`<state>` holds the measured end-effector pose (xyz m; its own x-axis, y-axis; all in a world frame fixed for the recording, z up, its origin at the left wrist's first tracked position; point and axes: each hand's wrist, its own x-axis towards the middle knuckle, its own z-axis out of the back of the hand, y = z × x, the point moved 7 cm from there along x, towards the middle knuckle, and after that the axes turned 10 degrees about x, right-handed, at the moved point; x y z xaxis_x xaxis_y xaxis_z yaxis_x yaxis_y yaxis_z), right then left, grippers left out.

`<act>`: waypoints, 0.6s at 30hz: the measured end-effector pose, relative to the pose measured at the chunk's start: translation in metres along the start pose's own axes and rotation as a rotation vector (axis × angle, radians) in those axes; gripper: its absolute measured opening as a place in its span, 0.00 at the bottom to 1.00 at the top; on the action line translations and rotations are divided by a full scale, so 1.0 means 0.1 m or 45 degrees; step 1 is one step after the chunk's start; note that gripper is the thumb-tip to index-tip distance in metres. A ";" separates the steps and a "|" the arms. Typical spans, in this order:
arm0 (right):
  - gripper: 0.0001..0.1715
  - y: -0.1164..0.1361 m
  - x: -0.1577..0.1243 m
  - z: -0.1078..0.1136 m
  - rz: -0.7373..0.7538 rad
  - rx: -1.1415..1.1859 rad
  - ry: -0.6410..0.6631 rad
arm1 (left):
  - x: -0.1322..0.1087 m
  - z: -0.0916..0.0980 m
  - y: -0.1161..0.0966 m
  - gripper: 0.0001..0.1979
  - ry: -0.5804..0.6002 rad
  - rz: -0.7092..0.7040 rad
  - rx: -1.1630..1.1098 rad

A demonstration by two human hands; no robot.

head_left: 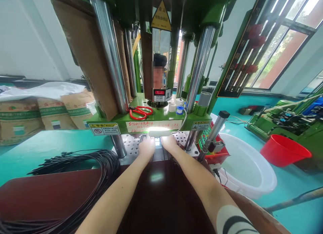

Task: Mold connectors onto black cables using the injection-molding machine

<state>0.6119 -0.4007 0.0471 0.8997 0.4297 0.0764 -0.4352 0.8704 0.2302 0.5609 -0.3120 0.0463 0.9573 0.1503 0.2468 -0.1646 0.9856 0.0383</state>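
Note:
Both of my hands reach under the green press plate [116, 124], into the bright light of a lamp bar [159, 133]. My left hand [147, 147] looks closed at the left side of a small metal mould block [157, 142]; what its fingers hold is lost in glare. On the block's right side, my right hand [168, 143] is also curled, its fingertips washed out and partly behind the lamp. Thin dark cables [164, 155] run toward me from between the hands. Beneath lies a perforated metal plate [131, 144].
Steel columns [118, 145] flank the work area. Red-handled scissors [140, 112] and a blue spool [179, 109] lie on the press plate. Black cables [108, 163] are bundled at left. A control box [217, 158], white tub [267, 175] and red bucket [284, 151] stand right.

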 end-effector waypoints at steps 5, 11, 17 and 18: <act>0.15 0.14 0.03 -0.05 0.085 0.041 -0.027 | -0.09 0.06 -0.14 0.15 -0.025 -0.071 -0.047; 0.15 0.16 0.06 -0.12 0.064 0.063 -0.055 | -0.04 -0.03 -0.10 0.15 0.039 -0.009 -0.153; 0.13 0.19 0.08 0.01 0.058 0.033 -0.077 | -0.03 -0.02 0.01 0.16 0.039 0.133 -0.324; 0.13 0.22 0.08 0.04 0.060 0.024 -0.084 | -0.04 -0.02 0.03 0.16 0.036 0.156 -0.357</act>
<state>0.6097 -0.3791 0.0569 0.8786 0.4530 0.1514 -0.4773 0.8444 0.2431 0.5573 -0.3091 0.0440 0.9412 0.2679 0.2058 -0.2113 0.9422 -0.2602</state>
